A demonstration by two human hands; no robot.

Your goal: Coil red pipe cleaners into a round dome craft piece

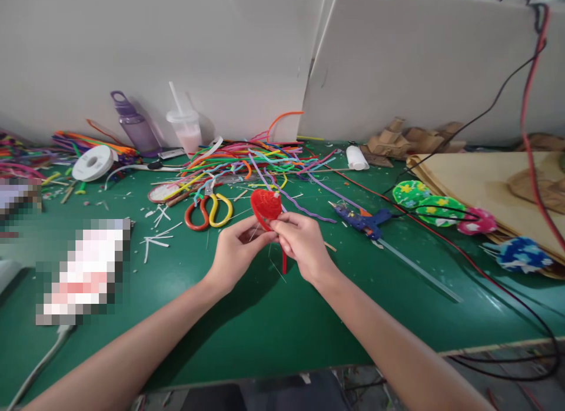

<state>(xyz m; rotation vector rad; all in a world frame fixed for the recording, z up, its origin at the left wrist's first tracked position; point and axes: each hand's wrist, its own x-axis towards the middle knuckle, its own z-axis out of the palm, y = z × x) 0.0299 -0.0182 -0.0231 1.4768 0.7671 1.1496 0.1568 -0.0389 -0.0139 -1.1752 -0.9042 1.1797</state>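
Observation:
Between both hands, above the green table, is a small red cone-shaped piece (266,205) that looks coiled from pipe cleaner, with a pale tip. A red strip (284,261) hangs below it. My left hand (238,246) is closed on the cone's lower left edge, with the fingers partly hidden behind it. My right hand (304,243) pinches its lower right rim, near where the strip hangs. Just left of the cone lie scissors (208,214) with one red and one yellow handle. To the right rests a blue glue gun (362,219) with a long clear glue stick.
A heap of coloured pipe cleaners (260,158) spreads along the back. Behind stand a purple bottle (138,128) and a lidded cup (185,128) with a straw. A white spool (92,162) is at left. Fuzzy decorated pieces (441,211) and a black-and-red cable (527,99) are at right.

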